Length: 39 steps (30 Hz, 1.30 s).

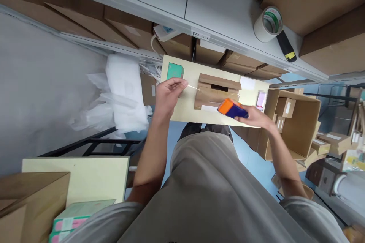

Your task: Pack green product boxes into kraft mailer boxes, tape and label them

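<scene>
On a cream board (186,110) lies a small brown cardboard box (208,95) with its top flap partly raised and a dark gap under it. My right hand (253,115) is closed around an orange and dark blue tape dispenser (233,108), at the box's lower right corner. To the left of the box, my left hand (169,97) pinches the end of a thin, shiny strip of clear tape (194,87) that runs toward the box. Just above that hand sits a small green box (175,71).
A phone (261,100) and a white paper (247,83) lie on the board's right part. A large open carton (308,121) holding small boxes stands at the right. On the shelf above are a tape roll (268,24) and a black-yellow cutter (286,46). White foam wrap (124,91) hangs at left.
</scene>
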{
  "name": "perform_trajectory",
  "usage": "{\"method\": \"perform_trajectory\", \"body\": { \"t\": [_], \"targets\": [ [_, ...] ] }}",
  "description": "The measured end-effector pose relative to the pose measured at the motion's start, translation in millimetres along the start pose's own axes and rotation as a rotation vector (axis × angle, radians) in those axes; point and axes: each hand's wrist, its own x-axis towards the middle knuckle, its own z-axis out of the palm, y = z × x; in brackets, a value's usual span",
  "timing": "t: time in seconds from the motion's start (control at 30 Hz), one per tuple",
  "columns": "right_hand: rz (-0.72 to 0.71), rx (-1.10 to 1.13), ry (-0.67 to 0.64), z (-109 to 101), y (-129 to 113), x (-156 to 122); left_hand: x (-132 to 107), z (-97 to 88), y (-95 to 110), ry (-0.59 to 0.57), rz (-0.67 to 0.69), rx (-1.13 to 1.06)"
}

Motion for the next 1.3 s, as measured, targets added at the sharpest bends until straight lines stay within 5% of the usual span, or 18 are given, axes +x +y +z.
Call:
{"method": "perform_trajectory", "body": {
  "t": [0.17, 0.33, 0.6, 0.93, 1.3],
  "targets": [
    [0.104, -0.022, -0.112, -79, -16, 40, 7, 22.2, -36, 0.139, -0.223, -0.194],
    [0.059, -0.098, -0.278, -107, -19, 98, 11, 28.2, -55, 0.229, -0.299, -0.245],
    [0.075, -0.128, -0.366, -94, -5, 140, 24, 30.6, -88, 0.314, -0.372, -0.218],
    [0.107, -0.135, -0.364, -78, -6, 133, 27, 30.2, -113, 0.328, -0.412, -0.110],
    [0.098, -0.148, -0.332, -69, 0, 129, 23, 65.9, -144, 0.294, -0.478, -0.109]
  ]
}}
